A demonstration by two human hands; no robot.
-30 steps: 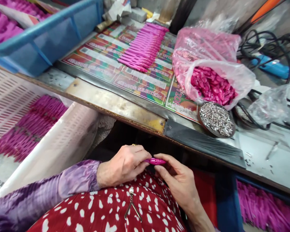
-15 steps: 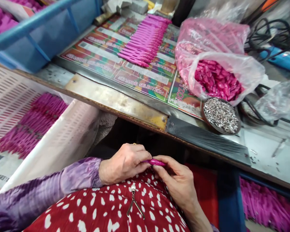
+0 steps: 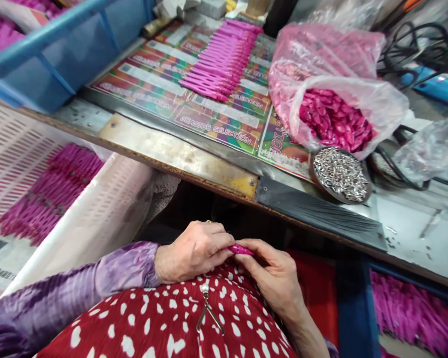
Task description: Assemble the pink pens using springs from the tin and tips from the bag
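Note:
A small, glossy magenta plastic piece (image 3: 242, 249) with pointed ends and small holes is held in front of my apron, below the table's edge. The fingers of my left hand (image 3: 196, 251) are closed on its left end, hiding that part. My right hand (image 3: 271, 273) pinches the other end between thumb and fingers. My apron (image 3: 164, 323) is red with white spots, and a metal clip (image 3: 209, 318) hangs on its front. Whether any smaller part is between my fingers, I cannot tell.
Slim magenta plastic parts (image 3: 224, 59) lie in a row on a printed sheet (image 3: 216, 127). A plastic bag (image 3: 302, 112) of magenta pieces and a bowl of metal pins (image 3: 341, 175) stand at right. A blue crate (image 3: 78, 54) and white basket (image 3: 85, 209) are at left.
My hands keep their hold on the magenta piece, which has tilted slightly so its holes show more. The view has shifted a little.

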